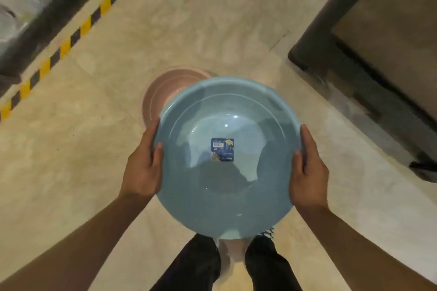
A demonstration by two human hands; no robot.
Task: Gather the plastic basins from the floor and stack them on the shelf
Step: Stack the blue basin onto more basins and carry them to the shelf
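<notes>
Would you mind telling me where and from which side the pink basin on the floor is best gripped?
Probably by its rim, from above. The pink basin sits mouth up on the floor, so opposite edges suit two hands, as the left hand and right hand hold the blue basin.

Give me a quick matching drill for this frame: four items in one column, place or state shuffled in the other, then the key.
1. blue basin
2. pink basin
3. striped tape
4. label

A. on the floor, partly hidden behind another basin
B. stuck inside a basin's bottom
C. gripped at its rim by left hand and right hand
D. runs along the floor, upper left

Pairs: 1-C, 2-A, 3-D, 4-B
</notes>
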